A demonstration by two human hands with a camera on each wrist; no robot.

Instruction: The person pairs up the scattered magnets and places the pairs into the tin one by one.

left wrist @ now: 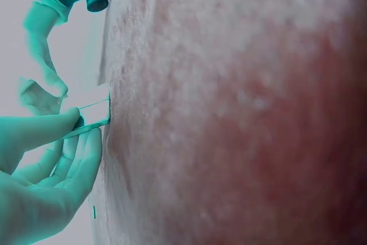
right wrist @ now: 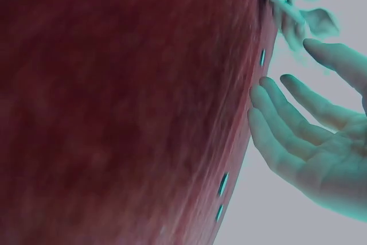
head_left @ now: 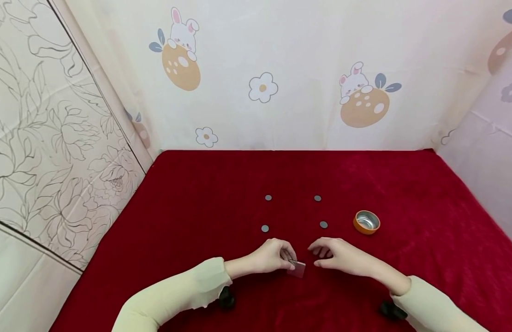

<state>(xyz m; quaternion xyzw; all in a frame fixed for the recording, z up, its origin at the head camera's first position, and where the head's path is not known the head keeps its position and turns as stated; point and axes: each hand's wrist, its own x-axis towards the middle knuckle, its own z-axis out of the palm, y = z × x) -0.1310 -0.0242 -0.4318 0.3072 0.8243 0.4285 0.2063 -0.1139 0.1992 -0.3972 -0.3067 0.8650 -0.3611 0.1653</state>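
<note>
My left hand (head_left: 274, 256) pinches a small flat rectangular piece (head_left: 296, 269) between thumb and fingers, low over the red cloth. In the left wrist view the same thin rectangular piece (left wrist: 92, 113) stands out past the thumb tip, its near corner hidden by the thumb. Just to the right, my right hand (head_left: 341, 256) hovers with relaxed, slightly bent fingers and nothing between them. Its thumb and fingers (right wrist: 287, 136) are spread apart in the right wrist view. Beyond the hands lie several flat grey discs, among them a near left disc (head_left: 265, 228) and a near right disc (head_left: 324, 225).
A round orange tin (head_left: 366, 222) with a shiny silver inside stands open to the right of the discs. Red cloth (head_left: 177, 207) covers the table. Behind it hangs a pale curtain (head_left: 301, 41) with rabbit prints; a flower-patterned panel (head_left: 52, 115) borders the left.
</note>
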